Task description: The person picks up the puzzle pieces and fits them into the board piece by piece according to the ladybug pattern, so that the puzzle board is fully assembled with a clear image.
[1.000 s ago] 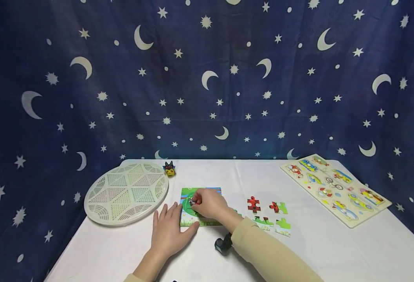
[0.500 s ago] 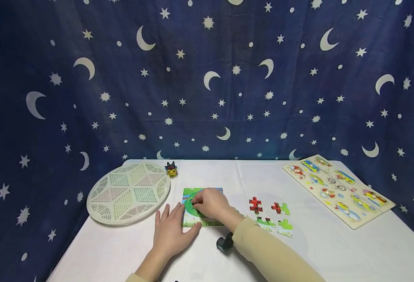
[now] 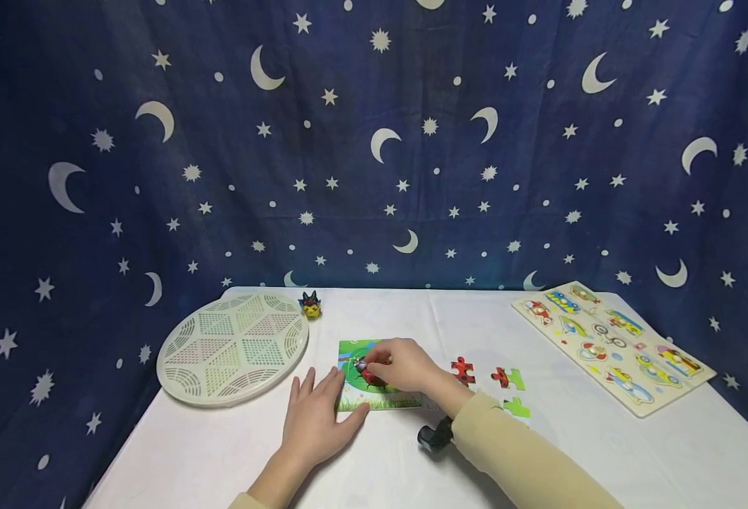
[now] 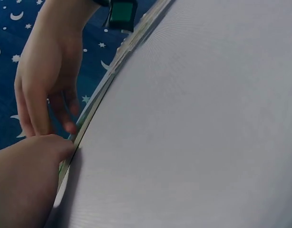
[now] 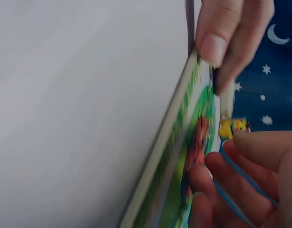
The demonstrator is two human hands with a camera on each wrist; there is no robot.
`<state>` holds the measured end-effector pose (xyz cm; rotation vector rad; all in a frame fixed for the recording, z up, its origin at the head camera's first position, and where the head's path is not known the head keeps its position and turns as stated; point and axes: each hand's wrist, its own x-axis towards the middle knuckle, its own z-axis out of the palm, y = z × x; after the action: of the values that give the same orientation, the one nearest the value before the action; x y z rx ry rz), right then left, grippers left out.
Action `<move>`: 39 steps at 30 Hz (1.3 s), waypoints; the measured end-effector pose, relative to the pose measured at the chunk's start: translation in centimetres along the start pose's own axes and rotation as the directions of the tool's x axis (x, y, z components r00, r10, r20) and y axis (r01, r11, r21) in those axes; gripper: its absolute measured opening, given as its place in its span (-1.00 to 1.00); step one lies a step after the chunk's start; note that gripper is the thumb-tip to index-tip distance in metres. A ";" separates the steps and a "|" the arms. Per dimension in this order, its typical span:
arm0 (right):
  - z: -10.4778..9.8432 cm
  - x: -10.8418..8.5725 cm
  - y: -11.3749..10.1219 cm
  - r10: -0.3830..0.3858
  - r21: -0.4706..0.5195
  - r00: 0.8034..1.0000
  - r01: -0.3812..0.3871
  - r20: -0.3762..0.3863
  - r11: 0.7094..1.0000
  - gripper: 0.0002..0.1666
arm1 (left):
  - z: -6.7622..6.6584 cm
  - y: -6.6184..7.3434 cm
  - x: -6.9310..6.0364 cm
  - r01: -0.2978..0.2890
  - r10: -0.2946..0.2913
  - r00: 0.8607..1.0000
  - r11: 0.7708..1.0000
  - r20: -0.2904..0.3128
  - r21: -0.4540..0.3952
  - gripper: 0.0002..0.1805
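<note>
A jigsaw puzzle board (image 3: 380, 403) with a grass border and a green middle lies flat on the white table. On it shows part of a ladybug picture (image 3: 372, 376), with a dark head and a red body. My left hand (image 3: 318, 424) rests at the board's near left corner, fingers straight and thumb on the edge. Over the board's right half is my right hand (image 3: 406, 366), its loosely bent fingertips (image 5: 198, 178) at the ladybug. No piece shows clearly between them. Beneath and behind this hand, part of the board is hidden.
Right of the board lie loose pieces: a red one (image 3: 462, 370), a red-and-green one (image 3: 507, 379) and a green one (image 3: 517, 407). A round perforated game board (image 3: 234, 346) stands left, with a small toy figure (image 3: 310, 305) beside it. A vehicle puzzle (image 3: 612, 346) lies far right.
My right hand has shifted right from the board's left part, uncovering the ladybug's head and red body. Its forearm now covers one loose piece. The left hand stays at the corner.
</note>
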<state>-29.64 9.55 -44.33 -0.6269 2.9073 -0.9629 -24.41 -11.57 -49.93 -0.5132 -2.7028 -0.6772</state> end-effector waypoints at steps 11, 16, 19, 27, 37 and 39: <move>-4.7 -4.8 4.8 0.146 0.064 0.987 -0.142 -0.061 0.988 -0.92 | 0.5 0.2 0.3 0.003 -0.003 1.000 1.000 -0.007 -0.003 -0.18; -5.9 -7.4 6.1 0.145 -0.002 0.989 -0.145 -0.020 0.989 -0.86 | 0.8 0.5 0.9 -0.017 0.017 1.000 1.000 -0.019 -0.014 -0.20; -6.2 -8.4 6.4 0.123 -0.037 0.992 -0.122 0.012 0.992 -0.77 | 1.1 0.7 1.1 -0.037 0.036 0.999 0.999 -0.020 -0.028 -0.20; -5.9 -9.3 6.5 -0.002 -0.119 0.999 0.008 0.045 0.993 -0.49 | 1.1 0.8 0.9 -0.019 0.019 1.000 1.000 0.004 -0.018 -0.17; -6.3 -9.8 6.4 0.032 -0.159 0.999 -0.027 0.031 0.987 -0.41 | 0.9 0.6 0.8 -0.021 0.021 0.999 1.000 0.033 0.004 -0.12; -6.5 -9.7 6.6 0.061 -0.153 0.998 -0.058 0.015 0.987 -0.44 | 0.9 0.7 0.8 -0.017 0.017 0.999 1.000 0.036 -0.002 -0.14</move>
<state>-24.00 21.72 -43.93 -0.5486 2.9834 -0.7289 -25.02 -10.36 -50.16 -0.5535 -2.7277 -0.6718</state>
